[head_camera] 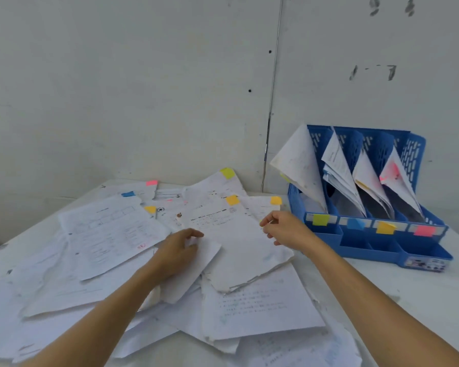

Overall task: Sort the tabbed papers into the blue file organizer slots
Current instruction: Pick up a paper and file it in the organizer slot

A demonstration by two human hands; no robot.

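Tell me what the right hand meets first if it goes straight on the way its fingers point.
The right hand points left, its fingers at the edge of the orange-tabbed sheet. Straight on, it meets that sheet first; the left hand lies beyond, though depth is unclear.

Blue organizer (421,250) with green, blue, yellow, pink labels; white papers (112,229).

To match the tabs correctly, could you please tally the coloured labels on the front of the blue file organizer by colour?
Green label: 1
Blue label: 1
Yellow label: 1
Pink label: 1
Total: 4
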